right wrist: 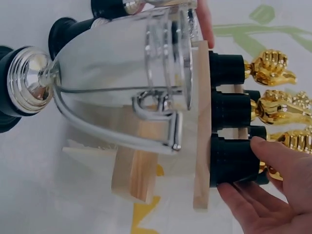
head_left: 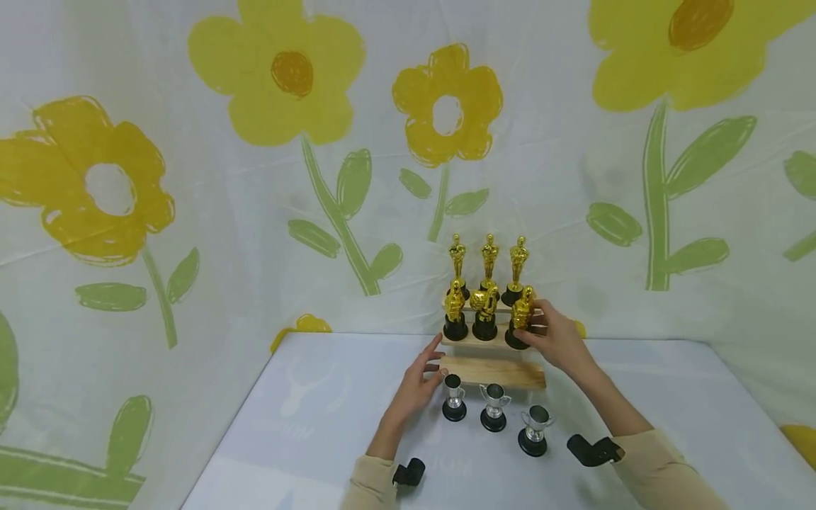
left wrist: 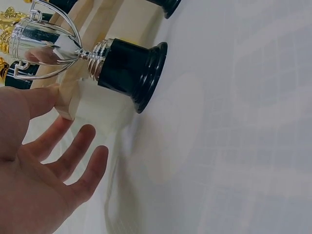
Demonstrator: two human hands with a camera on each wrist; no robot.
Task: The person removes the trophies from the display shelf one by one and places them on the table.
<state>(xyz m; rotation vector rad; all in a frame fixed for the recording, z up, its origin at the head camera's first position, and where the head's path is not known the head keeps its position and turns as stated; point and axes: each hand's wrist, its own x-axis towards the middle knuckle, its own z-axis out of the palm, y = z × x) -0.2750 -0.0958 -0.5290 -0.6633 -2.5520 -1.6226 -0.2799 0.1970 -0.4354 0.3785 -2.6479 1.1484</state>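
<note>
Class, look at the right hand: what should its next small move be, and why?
Probably, the right hand should ease its fingers off the gold thumbs-up trophy. In the right wrist view, the trophy's black base appears flush against the middle wooden shelf, in a row with two similar trophies, so the shelf seems able to carry it without the hand's grip.

White table [head_left: 287, 439] bearing a tiered wooden stand [head_left: 494, 372], three silver cups [head_left: 494, 408] in front, gold trophies [head_left: 484, 309] on the stand
</note>
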